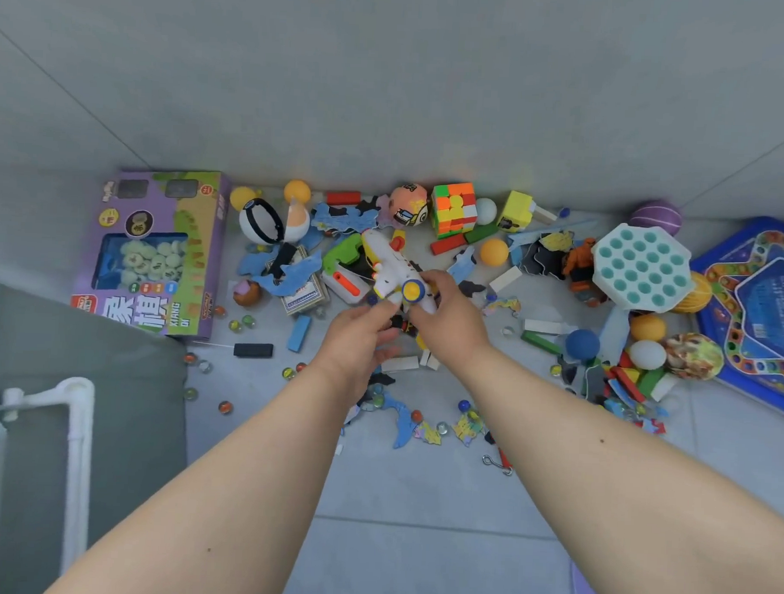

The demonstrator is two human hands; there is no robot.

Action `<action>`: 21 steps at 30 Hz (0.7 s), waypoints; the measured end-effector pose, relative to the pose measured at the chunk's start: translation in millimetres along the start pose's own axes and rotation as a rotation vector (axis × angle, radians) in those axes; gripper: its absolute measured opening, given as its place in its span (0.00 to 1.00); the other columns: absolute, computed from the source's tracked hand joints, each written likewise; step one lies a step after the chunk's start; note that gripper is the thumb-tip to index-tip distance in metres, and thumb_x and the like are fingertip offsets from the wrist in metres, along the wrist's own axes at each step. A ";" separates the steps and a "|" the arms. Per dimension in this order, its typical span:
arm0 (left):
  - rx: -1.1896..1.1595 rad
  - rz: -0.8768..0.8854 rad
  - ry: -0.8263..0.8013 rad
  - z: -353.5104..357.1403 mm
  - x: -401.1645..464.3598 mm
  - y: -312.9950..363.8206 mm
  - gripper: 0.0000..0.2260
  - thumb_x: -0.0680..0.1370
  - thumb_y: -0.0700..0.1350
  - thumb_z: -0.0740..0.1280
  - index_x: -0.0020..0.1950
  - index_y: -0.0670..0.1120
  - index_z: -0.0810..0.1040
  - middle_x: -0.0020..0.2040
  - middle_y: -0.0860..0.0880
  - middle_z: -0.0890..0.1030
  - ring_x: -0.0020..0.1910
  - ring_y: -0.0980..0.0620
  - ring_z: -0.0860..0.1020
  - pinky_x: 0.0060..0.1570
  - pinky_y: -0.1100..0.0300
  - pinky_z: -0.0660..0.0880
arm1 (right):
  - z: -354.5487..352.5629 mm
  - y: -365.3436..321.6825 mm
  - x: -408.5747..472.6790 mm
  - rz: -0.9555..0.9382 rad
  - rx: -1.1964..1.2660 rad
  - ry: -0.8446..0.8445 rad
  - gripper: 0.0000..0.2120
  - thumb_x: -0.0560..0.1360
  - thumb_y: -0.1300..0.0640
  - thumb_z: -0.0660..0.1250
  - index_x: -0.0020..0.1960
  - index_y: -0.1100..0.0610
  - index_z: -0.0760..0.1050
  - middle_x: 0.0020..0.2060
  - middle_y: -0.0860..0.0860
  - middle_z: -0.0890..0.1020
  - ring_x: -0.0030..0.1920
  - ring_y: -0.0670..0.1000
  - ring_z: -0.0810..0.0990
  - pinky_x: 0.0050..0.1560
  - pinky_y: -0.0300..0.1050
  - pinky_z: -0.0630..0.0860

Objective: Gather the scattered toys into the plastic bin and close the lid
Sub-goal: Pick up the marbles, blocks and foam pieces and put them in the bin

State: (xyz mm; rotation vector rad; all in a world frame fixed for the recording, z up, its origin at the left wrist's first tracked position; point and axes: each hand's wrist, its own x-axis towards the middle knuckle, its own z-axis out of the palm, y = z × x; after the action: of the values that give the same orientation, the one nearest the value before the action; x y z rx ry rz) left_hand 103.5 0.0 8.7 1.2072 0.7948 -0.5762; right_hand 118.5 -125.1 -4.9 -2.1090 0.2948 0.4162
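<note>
Here both hands meet on a white plastic toy airplane (393, 270) with yellow and orange trim: the right hand (450, 315) curls its fingers round the rear by a blue-and-yellow wheel, and the left hand (361, 336) pinches it from beneath. The plane is lifted just above the toys strewn over the grey tiled floor (417, 491). To the left lies a purple cardboard chess box (154, 250) printed "XIANG QI" beside large Chinese characters; a scrambled colour cube (454, 208) sits beyond.
</note>
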 end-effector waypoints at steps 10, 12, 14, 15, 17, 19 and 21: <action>-0.152 -0.092 -0.084 16.8 -12.3 -7.4 0.15 0.78 0.47 0.65 0.60 0.40 0.76 0.53 0.38 0.81 0.48 0.43 0.80 0.50 0.48 0.78 | -0.8 9.5 -55.7 -0.077 0.151 0.023 0.19 0.75 0.60 0.62 0.65 0.50 0.70 0.42 0.48 0.76 0.43 0.49 0.75 0.43 0.36 0.71; -0.170 -0.095 -0.038 16.6 -13.2 -10.5 0.11 0.78 0.46 0.65 0.54 0.40 0.78 0.48 0.41 0.81 0.43 0.46 0.79 0.52 0.47 0.77 | -13.6 28.6 -57.6 -0.027 0.020 0.188 0.17 0.75 0.61 0.61 0.62 0.54 0.71 0.43 0.49 0.74 0.45 0.50 0.73 0.46 0.41 0.70; -0.190 -0.084 -0.041 18.3 -17.3 -14.4 0.08 0.78 0.46 0.65 0.49 0.42 0.77 0.43 0.43 0.79 0.35 0.49 0.77 0.43 0.52 0.77 | -27.0 52.4 -59.7 0.057 -0.106 0.326 0.14 0.74 0.61 0.61 0.60 0.56 0.72 0.44 0.49 0.73 0.47 0.50 0.72 0.48 0.45 0.72; -0.199 -0.085 -0.052 18.8 -19.4 -16.8 0.08 0.78 0.48 0.64 0.49 0.43 0.77 0.42 0.43 0.79 0.32 0.50 0.75 0.39 0.55 0.77 | -33.3 64.0 -61.4 0.088 -0.157 0.366 0.14 0.74 0.61 0.62 0.59 0.57 0.73 0.44 0.50 0.73 0.49 0.51 0.73 0.49 0.46 0.71; -0.215 -0.099 -0.066 19.0 -23.1 -21.4 0.10 0.78 0.50 0.64 0.50 0.44 0.77 0.40 0.44 0.78 0.28 0.51 0.75 0.33 0.58 0.77 | -44.2 85.6 -66.5 0.138 -0.285 0.418 0.13 0.73 0.61 0.63 0.58 0.59 0.74 0.47 0.54 0.75 0.52 0.55 0.73 0.50 0.47 0.69; -0.241 -0.106 -0.086 19.2 -28.2 -24.9 0.11 0.78 0.51 0.62 0.52 0.45 0.76 0.38 0.44 0.78 0.26 0.51 0.74 0.31 0.59 0.77 | -52.3 102.0 -72.8 0.168 -0.432 0.503 0.15 0.71 0.61 0.66 0.57 0.61 0.74 0.49 0.58 0.76 0.53 0.59 0.73 0.52 0.51 0.68; -0.255 -0.100 -0.099 20.4 -32.8 -27.5 0.10 0.79 0.50 0.62 0.52 0.45 0.76 0.38 0.44 0.78 0.26 0.51 0.74 0.31 0.60 0.77 | -59.2 111.5 -79.5 0.245 -0.520 0.594 0.20 0.68 0.60 0.68 0.59 0.62 0.73 0.51 0.61 0.76 0.54 0.62 0.72 0.54 0.54 0.66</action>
State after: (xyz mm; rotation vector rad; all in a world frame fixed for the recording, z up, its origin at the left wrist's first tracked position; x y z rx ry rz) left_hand 67.2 -27.8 21.6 0.9025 0.8207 -0.5920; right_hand 15.8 -230.8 -27.8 -2.6912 0.8717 -0.0200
